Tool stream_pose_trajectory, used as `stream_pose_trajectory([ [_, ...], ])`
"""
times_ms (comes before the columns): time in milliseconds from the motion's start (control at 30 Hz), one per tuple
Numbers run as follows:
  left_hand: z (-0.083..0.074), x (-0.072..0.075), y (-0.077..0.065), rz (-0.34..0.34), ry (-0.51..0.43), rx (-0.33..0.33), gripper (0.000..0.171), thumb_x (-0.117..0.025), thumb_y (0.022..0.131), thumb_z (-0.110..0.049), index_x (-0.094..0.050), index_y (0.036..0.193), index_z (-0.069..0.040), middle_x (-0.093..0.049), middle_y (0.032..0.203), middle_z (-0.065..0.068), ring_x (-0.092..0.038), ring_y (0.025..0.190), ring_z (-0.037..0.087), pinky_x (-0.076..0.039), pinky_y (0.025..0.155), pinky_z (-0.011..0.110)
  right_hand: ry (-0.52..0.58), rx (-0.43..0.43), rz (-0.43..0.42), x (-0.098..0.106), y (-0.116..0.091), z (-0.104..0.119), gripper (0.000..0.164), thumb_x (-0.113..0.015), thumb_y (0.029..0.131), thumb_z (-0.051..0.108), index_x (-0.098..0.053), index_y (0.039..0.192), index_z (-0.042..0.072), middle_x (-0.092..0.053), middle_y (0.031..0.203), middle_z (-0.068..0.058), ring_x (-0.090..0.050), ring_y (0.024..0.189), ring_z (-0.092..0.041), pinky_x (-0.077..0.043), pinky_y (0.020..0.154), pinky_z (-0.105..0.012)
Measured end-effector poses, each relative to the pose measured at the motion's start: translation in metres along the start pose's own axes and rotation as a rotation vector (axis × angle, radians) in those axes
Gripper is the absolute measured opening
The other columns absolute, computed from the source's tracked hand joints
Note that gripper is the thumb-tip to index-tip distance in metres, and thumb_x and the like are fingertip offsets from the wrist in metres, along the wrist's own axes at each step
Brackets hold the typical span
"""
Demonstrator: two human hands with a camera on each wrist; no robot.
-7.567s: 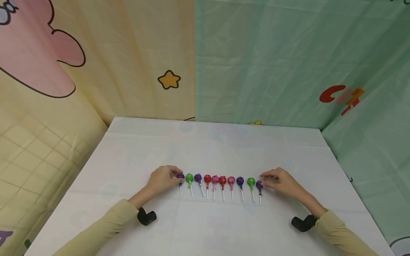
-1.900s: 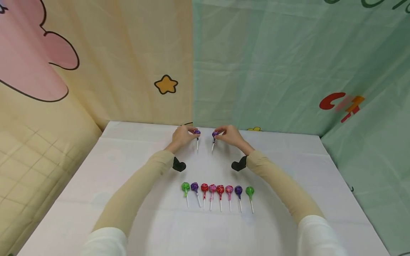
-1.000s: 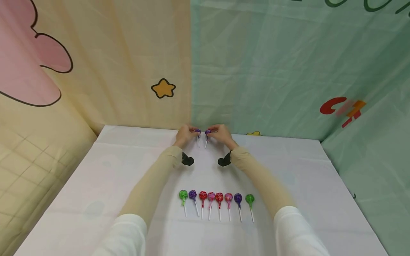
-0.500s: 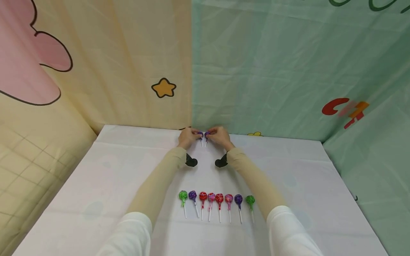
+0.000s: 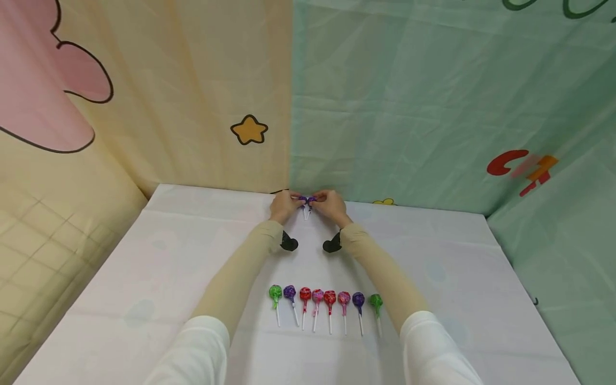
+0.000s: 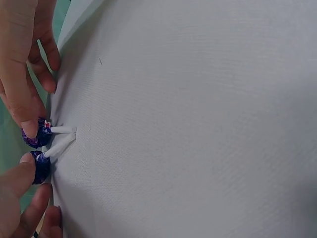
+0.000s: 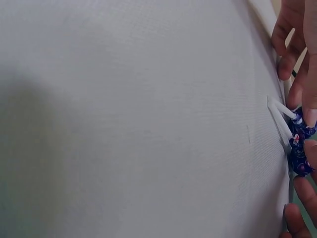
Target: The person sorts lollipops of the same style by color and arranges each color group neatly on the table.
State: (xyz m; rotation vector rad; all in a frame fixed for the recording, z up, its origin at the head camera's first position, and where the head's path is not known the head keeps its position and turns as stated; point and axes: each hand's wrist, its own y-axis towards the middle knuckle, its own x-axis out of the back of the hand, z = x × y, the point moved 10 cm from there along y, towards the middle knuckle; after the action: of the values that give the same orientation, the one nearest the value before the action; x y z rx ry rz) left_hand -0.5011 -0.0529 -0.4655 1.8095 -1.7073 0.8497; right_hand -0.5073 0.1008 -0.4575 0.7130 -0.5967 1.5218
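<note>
Near the table's far edge, my left hand (image 5: 285, 206) pinches a purple-wrapped lollipop (image 6: 41, 167) by its candy head. My right hand (image 5: 330, 206) pinches a second purple lollipop (image 7: 300, 157) the same way. Both candy heads sit side by side at the edge, and their white sticks slant together to meet at the tips on the cloth, as both wrist views show. Fingertips cover part of each head. Closer to me lies a row of several lollipops: green (image 5: 275, 292), purple (image 5: 289, 292), red, pink, red, pink, purple (image 5: 358, 299) and green (image 5: 376, 301).
A white cloth covers the table (image 5: 192, 256). Right behind its far edge hangs a printed curtain (image 5: 385, 107), yellow on the left and green on the right. Black wrist cameras (image 5: 289, 243) hang beneath both wrists.
Both hands carried the two end lollipops from the row to the far edge. Over the last second they drew inward, bringing the two lollipops together until the stick tips met.
</note>
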Motion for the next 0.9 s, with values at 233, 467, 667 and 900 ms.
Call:
stream_pose_trajectory([
  [233,-0.004,0.002,-0.001,0.007,0.04,-0.002,0.034,-0.069,0.088,-0.033,-0.07,0.118,-0.019,-0.068,0.122,0.004,-0.062,0.112,0.023,-0.048,0.087,0.037,0.009,-0.005,0.02,0.0,0.0,-0.004,0.034,-0.073,0.085,0.027,-0.069,0.114,0.009,-0.073,0.107,-0.01,-0.068,0.102,-0.023,-0.048,0.09,-0.036],
  [467,-0.003,0.001,-0.003,0.033,0.064,0.022,0.034,-0.068,0.089,-0.032,-0.068,0.12,-0.019,-0.063,0.13,0.004,-0.058,0.119,0.024,-0.047,0.092,0.037,0.015,-0.01,0.028,0.003,-0.003,-0.006,0.035,-0.074,0.085,0.027,-0.069,0.114,0.008,-0.073,0.106,-0.01,-0.068,0.101,-0.024,-0.048,0.092,-0.037],
  [667,0.004,-0.003,0.007,0.029,0.07,0.025,0.032,-0.071,0.086,-0.037,-0.072,0.114,-0.021,-0.067,0.123,0.004,-0.061,0.113,0.024,-0.049,0.085,0.035,0.01,-0.023,0.025,0.005,-0.005,-0.008,0.034,-0.073,0.085,0.026,-0.069,0.114,0.008,-0.073,0.106,-0.01,-0.068,0.101,-0.024,-0.048,0.091,-0.037],
  [900,-0.005,0.008,-0.005,-0.002,0.081,0.006,0.038,-0.071,0.086,-0.033,-0.068,0.122,-0.02,-0.064,0.129,0.009,-0.058,0.119,0.027,-0.048,0.091,0.04,0.0,-0.007,0.018,0.006,-0.004,-0.011,0.034,-0.073,0.085,0.027,-0.069,0.113,0.009,-0.073,0.105,-0.01,-0.068,0.099,-0.025,-0.049,0.089,-0.038],
])
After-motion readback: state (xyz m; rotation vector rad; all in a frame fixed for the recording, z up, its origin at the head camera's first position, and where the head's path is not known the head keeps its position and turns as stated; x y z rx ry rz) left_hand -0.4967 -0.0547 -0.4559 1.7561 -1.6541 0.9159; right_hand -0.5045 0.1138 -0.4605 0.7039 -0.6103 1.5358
